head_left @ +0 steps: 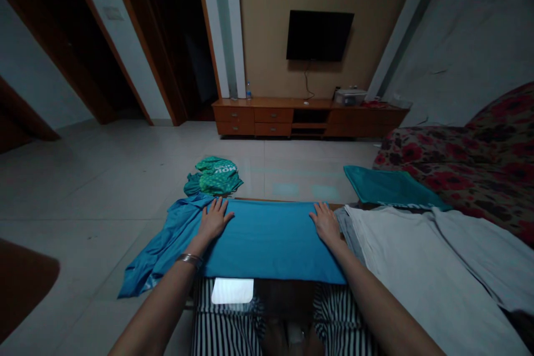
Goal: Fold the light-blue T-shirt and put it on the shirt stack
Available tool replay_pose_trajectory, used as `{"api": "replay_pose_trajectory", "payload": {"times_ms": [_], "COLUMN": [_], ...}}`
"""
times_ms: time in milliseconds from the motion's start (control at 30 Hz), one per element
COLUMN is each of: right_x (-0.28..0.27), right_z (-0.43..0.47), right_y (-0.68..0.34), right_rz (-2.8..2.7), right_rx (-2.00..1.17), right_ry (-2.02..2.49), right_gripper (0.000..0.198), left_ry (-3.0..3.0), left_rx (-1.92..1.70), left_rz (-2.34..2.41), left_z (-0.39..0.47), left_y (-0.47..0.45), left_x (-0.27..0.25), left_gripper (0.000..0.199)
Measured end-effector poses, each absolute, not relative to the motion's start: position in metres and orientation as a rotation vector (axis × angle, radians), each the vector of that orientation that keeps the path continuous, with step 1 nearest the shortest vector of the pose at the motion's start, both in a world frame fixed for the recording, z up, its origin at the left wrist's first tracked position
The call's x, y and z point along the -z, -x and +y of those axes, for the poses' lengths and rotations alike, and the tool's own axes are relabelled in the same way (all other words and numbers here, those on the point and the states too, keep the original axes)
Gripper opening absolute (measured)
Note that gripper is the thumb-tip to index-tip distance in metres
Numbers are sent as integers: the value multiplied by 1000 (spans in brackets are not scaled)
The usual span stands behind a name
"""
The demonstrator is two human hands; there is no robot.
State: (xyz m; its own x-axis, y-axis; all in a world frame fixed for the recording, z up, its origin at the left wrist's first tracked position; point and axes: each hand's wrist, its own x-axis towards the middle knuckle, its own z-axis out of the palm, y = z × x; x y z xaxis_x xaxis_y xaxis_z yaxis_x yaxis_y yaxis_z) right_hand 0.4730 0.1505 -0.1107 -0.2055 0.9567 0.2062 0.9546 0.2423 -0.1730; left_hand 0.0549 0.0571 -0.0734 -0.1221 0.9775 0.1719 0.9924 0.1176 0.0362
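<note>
A blue garment point(271, 242), laid flat as a wide rectangle, lies across the glass-topped table point(287, 297) in front of me. My left hand point(214, 219) rests on its far left corner with the fingers spread. On the far right corner lies my right hand point(325, 223), palm down, fingers also extended. Neither hand grips anything. Beside my left hand, another blue garment point(167, 245) hangs loosely off the table's left side. White and grey clothes point(417, 256) are spread to the right of my right hand.
A crumpled green garment point(219, 175) sits beyond the table's far left corner. A folded teal cloth point(392, 186) lies at the far right, near the floral-covered sofa point(467, 144). A wooden TV cabinet point(273, 117) stands along the far wall below a television point(320, 36).
</note>
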Motion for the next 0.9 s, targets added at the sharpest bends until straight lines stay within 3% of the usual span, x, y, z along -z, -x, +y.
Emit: {"api": "replay_pose_trajectory", "payload": {"times_ms": [233, 367, 500, 733, 900], "right_x": [100, 109, 122, 132, 117], "right_z": [131, 99, 84, 82, 85], "right_y": [-449, -422, -424, -459, -460], "right_rz": [-2270, -2431, -2487, -2515, -2580], "right_rx": [164, 69, -46, -52, -37], "right_ry": [1631, 1328, 1305, 1331, 1328], "right_gripper": [51, 48, 51, 57, 56], "left_ry": [2028, 1924, 1850, 1300, 1247], "left_rx": [354, 504, 731, 849, 1005], "left_rz": [-2262, -2278, -2267, -2533, -2750], "left_z": [46, 30, -8, -123, -185], "left_y": [-61, -76, -81, 3, 60], "left_x": [66, 63, 53, 22, 34], "left_gripper": [56, 51, 44, 37, 37]}}
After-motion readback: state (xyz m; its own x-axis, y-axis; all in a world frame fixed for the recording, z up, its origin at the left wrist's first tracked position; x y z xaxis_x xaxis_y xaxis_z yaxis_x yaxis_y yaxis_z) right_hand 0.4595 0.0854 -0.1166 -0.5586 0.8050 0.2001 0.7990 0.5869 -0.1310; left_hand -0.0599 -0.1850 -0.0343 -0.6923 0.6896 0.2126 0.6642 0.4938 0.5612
